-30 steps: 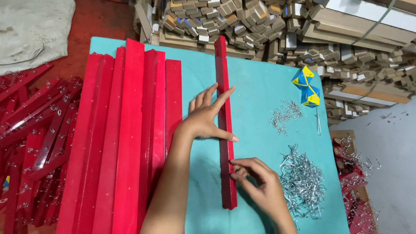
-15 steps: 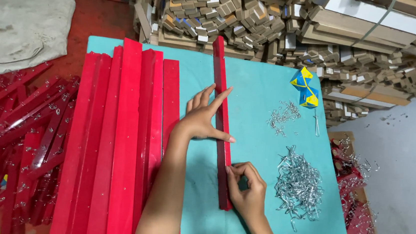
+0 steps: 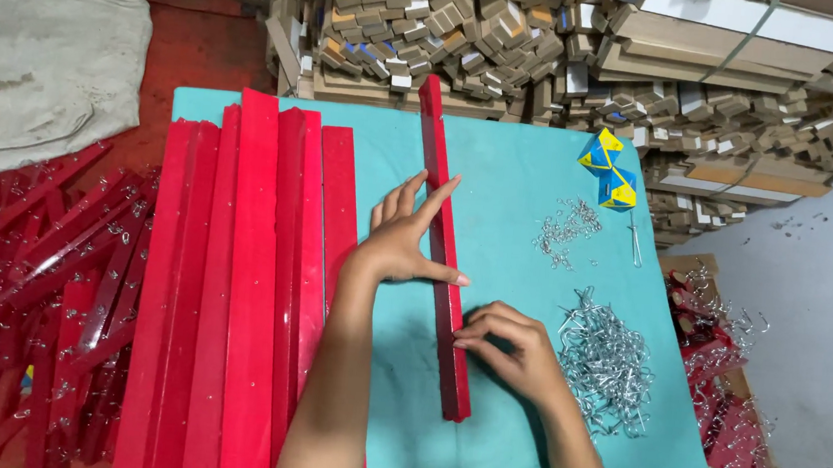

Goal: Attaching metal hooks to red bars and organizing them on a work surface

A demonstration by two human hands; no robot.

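1. On the turquoise bench (image 3: 510,202), the single red strip (image 3: 441,236) lies lengthwise, its far end past the far edge and its near end short of the near edge.
2. Your left hand (image 3: 406,238) presses flat on the strip's middle, fingers spread and thumb across it; its grip is open, pinning rather than clasping.
3. Your right hand (image 3: 512,348) sits at the strip's right edge near its near end, fingertips pinched together against it. Whether they hold one of the small metal hooks you cannot tell from here.
4. Compared with a moment ago, your right hand has slid farther along the strip, away from its near end, while the left has barely shifted. Judged from that, the work is advancing up the strip piece by piece.
5. The heap of metal hooks (image 3: 607,356) lies just right of your right hand, with a smaller scatter (image 3: 566,227) farther off.
6. The stack of red strips (image 3: 242,279) lies left of your left forearm; more hooked strips (image 3: 29,301) lie on the floor.
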